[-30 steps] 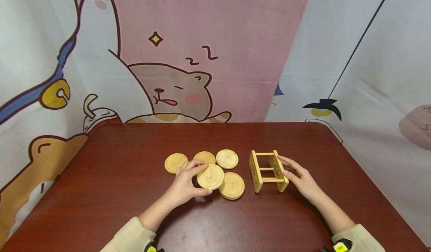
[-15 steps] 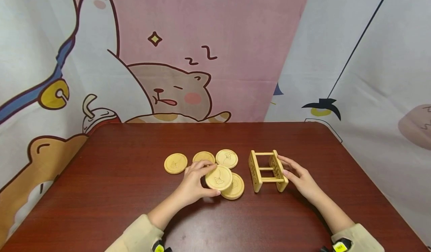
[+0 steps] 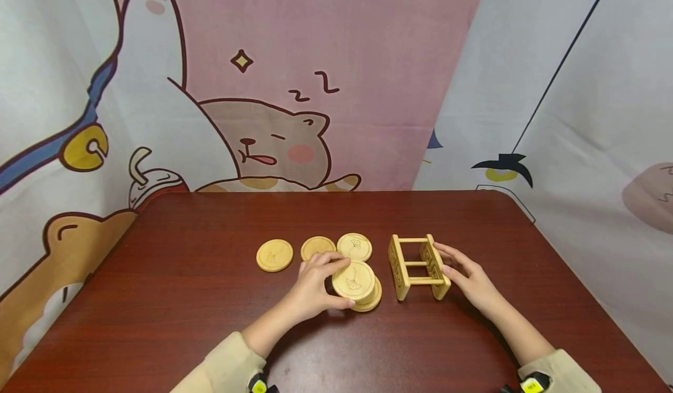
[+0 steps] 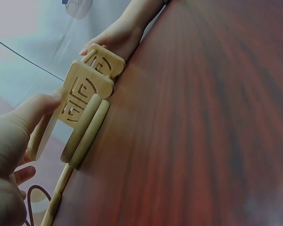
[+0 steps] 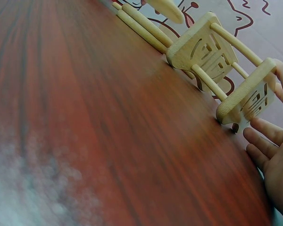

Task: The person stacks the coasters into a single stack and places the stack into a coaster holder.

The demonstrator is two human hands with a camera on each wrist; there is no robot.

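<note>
My left hand (image 3: 315,285) pinches a round wooden coaster (image 3: 353,279) by its edge, thumb at the near side and fingers at the far side. A leaf is engraved on its face. In the left wrist view it hangs apart from two stacked coasters (image 4: 87,134); the head view shows part of that stack's top coaster (image 3: 374,301) below it. At the right stands a wooden coaster rack (image 3: 417,263) with cut-out side panels joined by rods. My right hand (image 3: 475,285) rests its extended thumb and fingers against the rack's right panel.
More coasters lie on the dark red table (image 3: 210,323): one at the left (image 3: 274,255), one partly behind my left hand (image 3: 318,246), and a paler one (image 3: 354,246) near the rack. A cartoon-printed cloth (image 3: 378,89) hangs behind the table.
My left hand has moved right with the coaster, from left of the stack to over it, covering more of it. My right hand and the rack stay in place.
</note>
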